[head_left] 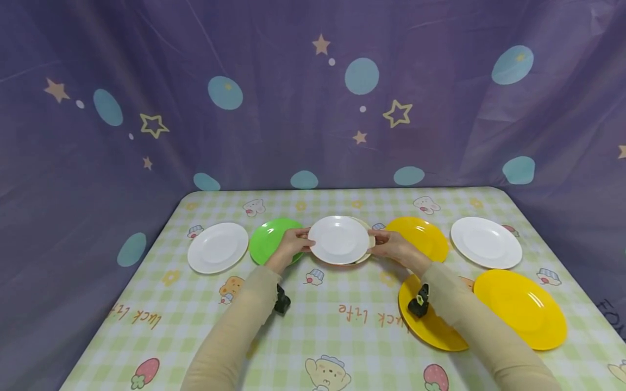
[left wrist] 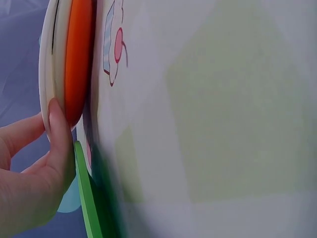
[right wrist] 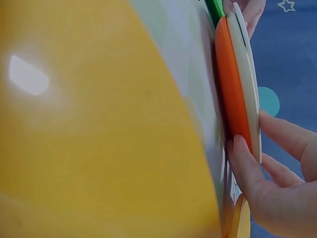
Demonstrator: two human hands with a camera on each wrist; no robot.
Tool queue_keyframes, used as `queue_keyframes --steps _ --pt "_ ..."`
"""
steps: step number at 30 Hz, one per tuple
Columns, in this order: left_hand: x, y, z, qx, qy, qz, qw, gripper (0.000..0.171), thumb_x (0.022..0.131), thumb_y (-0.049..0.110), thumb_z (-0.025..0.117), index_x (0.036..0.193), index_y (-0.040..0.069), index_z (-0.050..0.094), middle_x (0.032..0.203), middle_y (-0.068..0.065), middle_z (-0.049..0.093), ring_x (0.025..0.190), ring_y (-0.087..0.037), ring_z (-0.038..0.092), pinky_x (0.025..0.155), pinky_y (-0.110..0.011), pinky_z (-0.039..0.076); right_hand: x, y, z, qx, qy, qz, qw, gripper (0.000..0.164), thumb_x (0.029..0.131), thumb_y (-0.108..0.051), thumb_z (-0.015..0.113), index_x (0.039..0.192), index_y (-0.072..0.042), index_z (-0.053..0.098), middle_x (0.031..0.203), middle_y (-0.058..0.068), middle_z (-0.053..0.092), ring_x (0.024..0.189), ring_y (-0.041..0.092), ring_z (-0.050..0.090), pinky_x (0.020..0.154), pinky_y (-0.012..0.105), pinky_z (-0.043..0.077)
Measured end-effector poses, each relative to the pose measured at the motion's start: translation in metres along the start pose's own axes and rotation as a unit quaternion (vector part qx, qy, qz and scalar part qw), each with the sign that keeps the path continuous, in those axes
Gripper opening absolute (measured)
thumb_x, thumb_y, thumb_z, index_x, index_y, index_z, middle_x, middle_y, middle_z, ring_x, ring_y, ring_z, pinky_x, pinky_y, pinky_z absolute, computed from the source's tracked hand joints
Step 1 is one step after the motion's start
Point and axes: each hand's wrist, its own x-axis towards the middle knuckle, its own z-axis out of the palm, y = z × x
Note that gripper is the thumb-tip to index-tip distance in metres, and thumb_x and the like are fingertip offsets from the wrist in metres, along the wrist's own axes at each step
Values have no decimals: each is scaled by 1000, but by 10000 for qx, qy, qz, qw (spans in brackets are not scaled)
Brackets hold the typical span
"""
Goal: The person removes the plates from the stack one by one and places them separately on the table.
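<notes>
A small white plate (head_left: 339,239) lies over a cream plate (head_left: 364,256), with an orange dish (left wrist: 79,59) at the bottom of the stack, close over the tablecloth. My left hand (head_left: 293,243) pinches the white plate's left rim, its thumb against the cream edge below in the left wrist view. At the opposite side my right hand (head_left: 395,247) grips the rim, fingertips on the white plate and thumb low against the orange dish (right wrist: 231,84) in the right wrist view. The white plate sits slightly left of the cream one.
A green plate (head_left: 266,239) and a white plate (head_left: 218,247) lie to the left. On the right are a yellow plate (head_left: 425,239), another white plate (head_left: 486,243) and two larger yellow plates (head_left: 520,309), one partly under my right forearm. A purple curtain (head_left: 303,108) hangs behind.
</notes>
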Motion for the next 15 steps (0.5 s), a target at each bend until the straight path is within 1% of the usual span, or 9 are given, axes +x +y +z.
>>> queue_keyframes --steps 3,4,7,10,15 --pt "7 -8 -2 -93 17 -78 9999 47 76 -9 59 122 -2 50 91 -18 58 59 -13 56 61 -23 54 0 0 1 90 96 102 9999 63 76 4 63 133 1 36 129 25 40 83 7 49 68 13 48" --pt "7 -7 -2 -122 30 -160 9998 47 76 -9 59 122 -1 50 92 -19 58 58 -12 56 61 -23 54 0 0 2 102 108 114 9998 63 77 4 63 133 1 35 129 25 40 82 7 49 66 13 48" --pt "9 -9 -3 -197 11 -219 9996 47 78 -8 57 124 1 49 94 -21 59 56 -11 56 59 -22 53 0 -1 2 255 140 200 9994 63 77 5 62 133 1 35 128 24 40 77 7 49 63 13 48" --pt "9 -10 -5 -240 5 -193 9995 47 79 -7 56 125 0 47 95 -23 59 55 -11 56 57 -21 53 -1 -2 2 273 106 205 9994 63 78 5 61 134 1 33 128 25 39 75 7 49 62 13 47" --pt "6 -10 -7 -315 -44 -147 9994 46 80 -7 54 125 -1 46 96 -25 60 54 -11 57 57 -22 53 -2 -3 2 218 140 240 9994 62 79 5 60 134 1 33 130 26 38 76 7 48 63 14 48"
